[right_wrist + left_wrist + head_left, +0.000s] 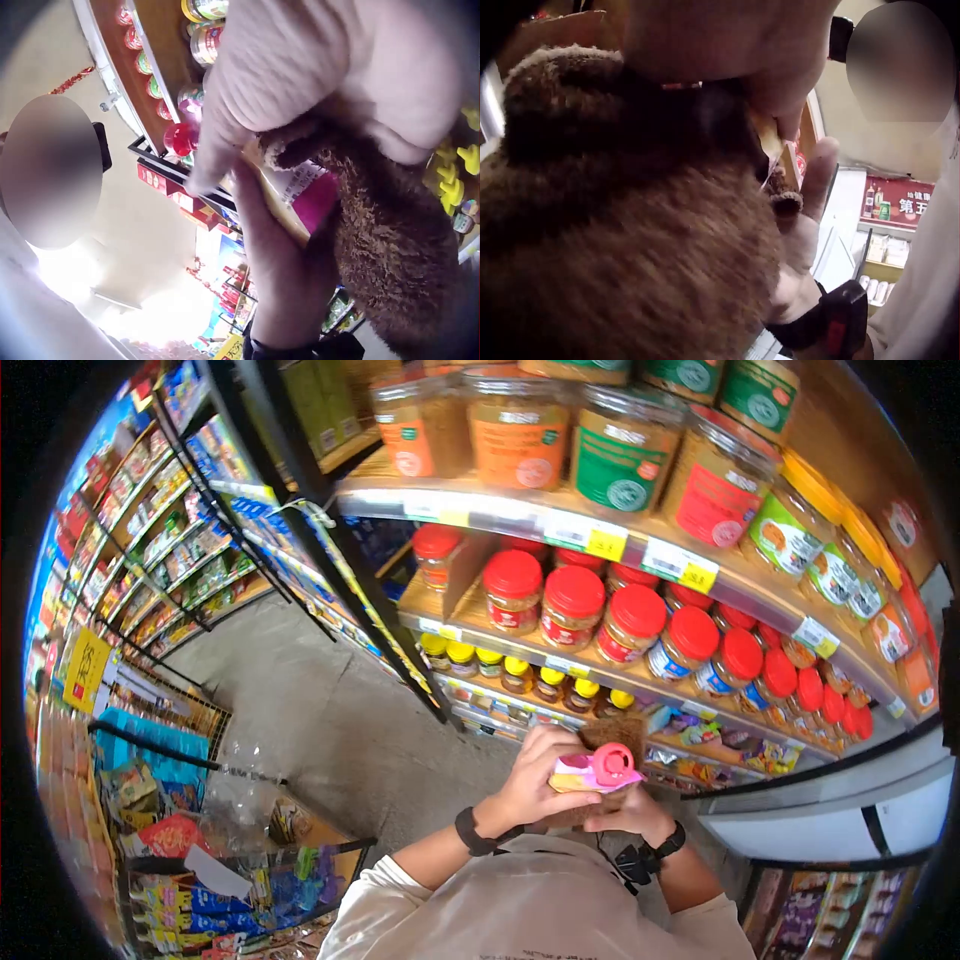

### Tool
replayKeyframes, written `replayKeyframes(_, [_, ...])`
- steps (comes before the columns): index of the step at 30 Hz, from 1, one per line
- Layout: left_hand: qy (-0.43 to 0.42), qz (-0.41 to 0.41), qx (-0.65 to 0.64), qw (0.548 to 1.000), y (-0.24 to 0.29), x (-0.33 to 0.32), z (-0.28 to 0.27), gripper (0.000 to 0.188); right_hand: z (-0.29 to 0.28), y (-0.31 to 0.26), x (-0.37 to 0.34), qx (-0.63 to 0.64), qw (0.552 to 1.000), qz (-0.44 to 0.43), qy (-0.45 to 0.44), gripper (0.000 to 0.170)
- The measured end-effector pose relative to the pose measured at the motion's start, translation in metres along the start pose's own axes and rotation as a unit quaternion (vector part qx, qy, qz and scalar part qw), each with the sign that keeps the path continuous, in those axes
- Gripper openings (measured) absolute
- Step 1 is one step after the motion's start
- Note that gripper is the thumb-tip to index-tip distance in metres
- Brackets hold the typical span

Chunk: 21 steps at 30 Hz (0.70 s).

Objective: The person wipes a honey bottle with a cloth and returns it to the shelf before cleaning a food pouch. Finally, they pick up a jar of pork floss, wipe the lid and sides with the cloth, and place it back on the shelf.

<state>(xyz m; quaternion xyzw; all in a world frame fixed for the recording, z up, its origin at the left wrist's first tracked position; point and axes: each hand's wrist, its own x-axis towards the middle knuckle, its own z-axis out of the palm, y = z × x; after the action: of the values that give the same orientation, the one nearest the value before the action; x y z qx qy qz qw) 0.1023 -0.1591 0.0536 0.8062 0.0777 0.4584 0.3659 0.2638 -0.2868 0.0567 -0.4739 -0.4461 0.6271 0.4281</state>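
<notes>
Gripped the pink-capped pouch [575,772] in L hand [548,765], w/ fingers curled round its side, up in front of the shirt [530,900]. Looked glossy, yellow & pink, w/ a round hollow-centred cap [613,764] on top & a pointed edge poking out to the right; showed small dark print on a pale panel, too small to read. Pressed R hand [638,815] against the brown furry thing [612,732] just beneath & beyond the pouch; couldn't tell if pinching it or merely touching.

Had open air above the pouch, but little btwn it & the nearest shelf edge. Saw yellow-lidded jars [550,682] just past the pouch, red-lidded jars [573,595] higher beyond, then lg. clear tubs [520,435] farther up. Left of the pouch, found roomy grey floor [310,670], w/ snack packets [190,895] bordering it & stocked shelves [165,540] far off.
</notes>
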Motion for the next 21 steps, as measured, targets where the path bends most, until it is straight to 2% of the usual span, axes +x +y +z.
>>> replayKeyframes(1, [-0.008, -0.027, -0.028, 0.999, 0.002, 0.002, 0.003, 0.053, 0.001, 0.002, 0.001, 0.010, 1.000, 0.004, 0.012, 0.058])
replayKeyframes(3, [-0.047, -0.070, -0.048, 0.995, 0.001, 0.002, 0.006, 0.051, -0.001, 0.014, 0.002, -0.083, 0.989, -0.071, 0.096, 0.068])
replayKeyframes(4, [-0.018, -0.122, -0.111, 0.986, 0.000, -0.002, 0.013, 0.049, -0.009, 0.025, -0.001, -0.070, 0.991, -0.034, 0.104, 0.079])
replayKeyframes(6, [-0.021, -0.251, -0.182, 0.951, 0.004, -0.002, 0.019, 0.045, -0.020, 0.034, -0.013, -0.149, 0.967, -0.115, 0.170, 0.089])
replayKeyframes(7, [-0.021, -0.190, -0.138, 0.972, -0.006, 0.001, 0.022, 0.039, -0.028, 0.038, -0.023, -0.179, 0.959, -0.097, 0.198, 0.095])
replayKeyframes(8, [-0.038, -0.136, -0.080, 0.987, -0.017, 0.004, 0.025, 0.037, -0.031, 0.039, -0.033, -0.148, 0.953, -0.126, 0.234, 0.089])
replayKeyframes(10, [-0.023, -0.144, -0.034, 0.989, -0.035, -0.001, 0.042, 0.036, -0.046, 0.057, -0.057, -0.172, 0.927, -0.123, 0.308, 0.079])
replayKeyframes(11, [-0.034, -0.148, -0.038, 0.988, -0.044, -0.001, 0.048, 0.036, -0.053, 0.063, -0.071, -0.166, 0.926, -0.118, 0.317, 0.079])
replayKeyframes(13, [-0.132, -0.096, 0.041, 0.986, -0.061, 0.001, 0.061, 0.033, -0.066, 0.074, -0.098, -0.055, 0.909, -0.011, 0.412, 0.063])
replayKeyframes(14, [-0.144, -0.098, 0.036, 0.984, -0.071, -0.003, 0.073, 0.033, -0.071, 0.083, -0.111, -0.047, 0.906, -0.006, 0.420, 0.063])
replayKeyframes(16, [-0.170, -0.114, 0.094, 0.974, -0.100, -0.018, 0.102, 0.034, -0.077, 0.101, -0.133, 0.007, 0.842, 0.011, 0.539, 0.050])
replayKeyframes(17, [-0.158, -0.126, 0.071, 0.977, -0.124, -0.030, 0.120, 0.029, -0.078, 0.103, -0.142, 0.015, 0.838, 0.016, 0.546, 0.050])
replayKeyframes(18, [-0.170, -0.128, 0.069, 0.975, -0.129, -0.029, 0.133, 0.029, -0.079, 0.103, -0.150, 0.035, 0.808, 0.023, 0.588, 0.046])
replayKeyframes(19, [-0.186, -0.168, 0.111, 0.962, -0.134, -0.029, 0.144, 0.028, -0.079, 0.106, -0.156, 0.056, 0.776, 0.031, 0.628, 0.042])
replayKeyframes(20, [-0.203, -0.205, 0.154, 0.945, -0.140, -0.029, 0.155, 0.029, -0.081, 0.117, -0.163, 0.068, 0.771, 0.036, 0.632, 0.042])
replayKeyframes(21, [-0.197, -0.256, 0.129, 0.937, -0.151, -0.031, 0.169, 0.030, -0.084, 0.131, -0.173, 0.076, 0.769, 0.062, 0.631, 0.042])
